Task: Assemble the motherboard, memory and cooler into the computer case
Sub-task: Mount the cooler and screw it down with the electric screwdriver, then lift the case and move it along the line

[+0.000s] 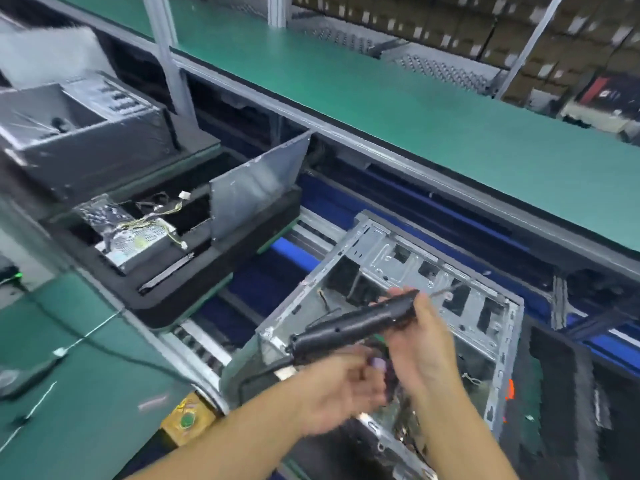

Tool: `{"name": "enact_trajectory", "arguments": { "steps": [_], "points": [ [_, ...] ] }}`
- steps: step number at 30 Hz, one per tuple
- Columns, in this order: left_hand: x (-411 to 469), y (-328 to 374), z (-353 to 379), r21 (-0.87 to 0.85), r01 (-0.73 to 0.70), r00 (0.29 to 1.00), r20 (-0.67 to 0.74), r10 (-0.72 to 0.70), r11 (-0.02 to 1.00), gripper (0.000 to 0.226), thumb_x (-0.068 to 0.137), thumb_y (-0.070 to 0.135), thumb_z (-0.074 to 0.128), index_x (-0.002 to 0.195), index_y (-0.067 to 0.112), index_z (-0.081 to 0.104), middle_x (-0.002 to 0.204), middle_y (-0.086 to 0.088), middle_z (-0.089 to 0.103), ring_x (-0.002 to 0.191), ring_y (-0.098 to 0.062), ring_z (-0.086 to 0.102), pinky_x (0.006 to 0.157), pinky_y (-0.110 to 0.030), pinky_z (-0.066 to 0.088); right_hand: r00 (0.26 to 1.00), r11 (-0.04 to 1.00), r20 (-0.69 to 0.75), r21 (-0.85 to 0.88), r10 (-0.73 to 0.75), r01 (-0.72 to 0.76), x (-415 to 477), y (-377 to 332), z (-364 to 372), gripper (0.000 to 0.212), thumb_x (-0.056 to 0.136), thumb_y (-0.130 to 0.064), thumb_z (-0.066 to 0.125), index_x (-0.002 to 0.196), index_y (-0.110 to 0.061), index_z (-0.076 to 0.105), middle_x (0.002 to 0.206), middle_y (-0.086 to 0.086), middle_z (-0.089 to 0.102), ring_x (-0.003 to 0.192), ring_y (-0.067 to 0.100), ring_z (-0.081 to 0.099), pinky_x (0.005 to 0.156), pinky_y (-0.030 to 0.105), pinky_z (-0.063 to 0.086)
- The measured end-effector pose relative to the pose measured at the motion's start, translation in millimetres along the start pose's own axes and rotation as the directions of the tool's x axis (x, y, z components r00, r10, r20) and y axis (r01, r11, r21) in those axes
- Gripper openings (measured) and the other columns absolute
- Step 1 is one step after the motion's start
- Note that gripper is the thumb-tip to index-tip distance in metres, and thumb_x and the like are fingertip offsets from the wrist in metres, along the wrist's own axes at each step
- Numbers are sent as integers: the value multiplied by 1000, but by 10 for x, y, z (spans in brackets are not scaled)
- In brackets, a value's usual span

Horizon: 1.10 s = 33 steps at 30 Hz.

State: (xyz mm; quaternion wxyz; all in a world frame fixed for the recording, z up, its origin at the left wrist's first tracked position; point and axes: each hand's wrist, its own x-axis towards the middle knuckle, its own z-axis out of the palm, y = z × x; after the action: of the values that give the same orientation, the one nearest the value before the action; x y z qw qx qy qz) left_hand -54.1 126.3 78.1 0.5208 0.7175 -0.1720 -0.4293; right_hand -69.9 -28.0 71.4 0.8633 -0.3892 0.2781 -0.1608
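The computer case (pixel 391 251) sits at 5 o'clock of the view. It is an open box of bare, stamped grey sheet metal with rectangular cut-outs in its far wall, and its open side faces up. Thin loose wires lie inside it. The lower interior is blurred and hidden by the hands, so its contents cannot be told.

Above the case is an electric screwdriver (pixel 349 323), a black, slim, cylindrical tool. Its long axis runs from 8 o'clock to 2 o'clock. The thin metal bit (pixel 446 289) points toward 2 o'clock, over the case's far wall. A dark cable (pixel 86 344) trails from the rear end across the green bench mat (pixel 86 393) at 8 o'clock.

The right hand (pixel 422 341) grips the front of the tool body with fingers wrapped round it. The left hand (pixel 332 393) is just below the tool's rear end. It is motion-blurred with fingers bent, and whether it holds anything cannot be told.

At 10 o'clock a black foam tray (pixel 221 271) holds a perforated metal power supply (pixel 138 244) with coloured leads. A flat grey side panel (pixel 256 188) stands upright in the tray's right compartment. Beyond it sits a second case (pixel 86 133) wrapped in clear film.
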Motion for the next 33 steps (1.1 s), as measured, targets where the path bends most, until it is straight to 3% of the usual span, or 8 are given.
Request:
{"name": "enact_trajectory", "arguments": {
  "steps": [3, 6, 10, 13, 17, 23, 28, 33],
  "points": [
    [-170, 165, -109, 119, -196, 976, 122, 181, 973, 19, 96, 7, 48, 105, 16, 62, 71, 3, 65, 56, -5, 63, 51, -19, 51, 998, 998, 39, -40, -57, 58, 134, -54, 173, 30, 109, -30, 40, 97, -15, 63, 87, 7, 70, 79, 20, 68, 70, 42, 58],
    [-189, 329, -549, 448, -317, 883, -181, 432, 836, 16, 89, 20, 57, 101, 28, 64, 88, 9, 64, 74, 3, 58, 68, -12, 46, 993, 994, 97, -86, -60, 68, 193, 147, 420, 26, 110, -26, 38, 97, -15, 58, 85, 4, 72, 80, 17, 71, 69, 32, 61],
    [-64, 199, -1054, 873, 8, 911, -207, 357, 487, 59, 83, 49, 67, 130, 22, 46, 111, -4, 57, 99, -27, 55, 77, -38, 45, 984, 992, 177, -122, -16, 38, 112, 483, 814, 18, 109, -25, 41, 104, -16, 56, 93, 5, 72, 89, 20, 71, 77, 36, 61],
    [-148, -120, -1366, 777, 31, 913, -278, 300, 629, 30, 82, 42, 64, 106, 32, 50, 83, 8, 56, 79, -23, 59, 54, -30, 36, 972, 969, 230, -247, 54, 5, 44, 757, 1063, 19, 109, -23, 44, 113, -10, 57, 103, 7, 73, 100, 26, 69, 86, 43, 58],
    [-517, -636, -1917, 707, 153, 843, -458, 282, 690, 30, 77, 54, 59, 99, 36, 50, 82, 11, 63, 80, -19, 60, 62, -33, 48, 878, 790, 382, -613, 288, 8, -9, 1078, 1150, 42, 104, -20, 55, 146, -17, 47, 138, -1, 60, 128, 13, 58, 109, 35, 44],
    [-1155, -1612, -2463, 225, 153, 758, -651, 32, 962, 24, 81, 54, 67, 92, 34, 58, 73, 10, 66, 59, -7, 65, 57, -23, 52, 646, 494, 481, -851, 593, 180, -370, 1755, 1552, 35, 84, -37, 67, 119, -38, 62, 119, -9, 71, 106, 6, 68, 96, 35, 56],
    [-1692, -2521, -2560, 125, 425, 616, -766, -185, 896, 24, 75, 48, 72, 79, 31, 56, 69, 6, 62, 65, -14, 64, 62, -29, 48, 479, 358, 356, -929, 802, 90, -723, 2575, 1875, 27, 94, -28, 66, 120, -27, 59, 112, 0, 66, 95, 11, 67, 95, 35, 57],
    [-2099, -3289, -2623, 128, 709, 458, -831, -315, 693, 28, 80, 56, 63, 85, 32, 49, 82, 11, 58, 78, -14, 56, 63, -28, 43, 485, 203, 203, -978, 850, 52, -867, 3032, 1785, 28, 96, -10, 61, 123, -12, 55, 96, 4, 62, 74, 12, 57, 68, 21, 52]
  ]
}}
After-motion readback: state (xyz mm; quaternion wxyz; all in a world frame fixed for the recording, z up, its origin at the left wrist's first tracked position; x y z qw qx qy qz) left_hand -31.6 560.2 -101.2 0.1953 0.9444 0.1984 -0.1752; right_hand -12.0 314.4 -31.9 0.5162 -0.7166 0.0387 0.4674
